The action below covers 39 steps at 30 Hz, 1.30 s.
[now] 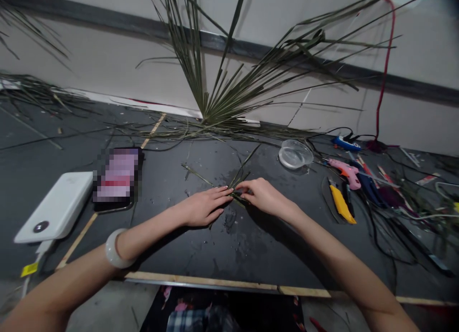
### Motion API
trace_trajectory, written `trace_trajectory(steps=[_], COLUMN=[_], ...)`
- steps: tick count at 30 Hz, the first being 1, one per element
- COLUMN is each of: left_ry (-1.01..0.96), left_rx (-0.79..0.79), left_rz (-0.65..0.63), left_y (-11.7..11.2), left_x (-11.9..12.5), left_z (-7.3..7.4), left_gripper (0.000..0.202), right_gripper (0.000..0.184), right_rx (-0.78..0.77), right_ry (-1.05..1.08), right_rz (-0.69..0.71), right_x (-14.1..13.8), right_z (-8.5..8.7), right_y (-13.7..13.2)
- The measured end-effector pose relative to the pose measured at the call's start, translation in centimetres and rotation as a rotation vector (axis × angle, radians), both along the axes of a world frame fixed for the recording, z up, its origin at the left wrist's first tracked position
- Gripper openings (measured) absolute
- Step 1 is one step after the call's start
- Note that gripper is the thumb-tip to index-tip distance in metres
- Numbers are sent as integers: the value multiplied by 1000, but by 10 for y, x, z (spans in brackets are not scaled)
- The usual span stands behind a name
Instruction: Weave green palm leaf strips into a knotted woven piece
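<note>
narrow green palm strips (241, 178) crossed on dark worktop (186, 246)
thin, splayed ends; right hand (263, 196) pinching the crossing, left hand (204, 206) flat, fingers together, touching it.

One head-worn camera looks forward and down across the worktop (186, 255). It faces the wall (412, 121) from just behind the near edge.
</note>
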<state>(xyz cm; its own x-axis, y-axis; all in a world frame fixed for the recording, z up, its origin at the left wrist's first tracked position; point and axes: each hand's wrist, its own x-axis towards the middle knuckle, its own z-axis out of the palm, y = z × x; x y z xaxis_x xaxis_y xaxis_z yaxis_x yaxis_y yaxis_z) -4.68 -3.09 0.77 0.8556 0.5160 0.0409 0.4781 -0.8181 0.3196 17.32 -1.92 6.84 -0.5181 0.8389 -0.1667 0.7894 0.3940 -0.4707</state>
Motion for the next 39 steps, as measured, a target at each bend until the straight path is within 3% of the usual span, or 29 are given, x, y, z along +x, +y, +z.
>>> trace_trajectory(steps=[8,13,16,20,23,26,29,33,39], left_ry=[-8,-23,-21,-6,-1,10,18,-2,-19], left_rx=[-33,-38,-40,-32,-17,-7,-12,-27,-22], left_rz=[9,6,12,16,15,13,11,21,11], left_y=[-2,-2,-2,-2,-2,-2,-2,-2,-1], left_x=[0,0,0,0,1,1,1,1,0], left_z=[6,5,5,4,4,5,6,5,1], left_gripper=[43,43,43,43,43,43,44,43,43], right_gripper=[24,22,24,30,21,19,20,18,24], right_rx=[52,15,-26,169,374,417,332,75,-243], right_ry=[16,111,137,-55,-228,-259,-183,-23,-126], right_rz=[217,334,337,313,342,352,264,117,-36], right_x=[18,34,43,39,26,14,7,5,-1], right_z=[-15,-19,-15,-15,-24,-33,-34,-26,-18], right_y=[29,32,29,17,10,8,10,19,41])
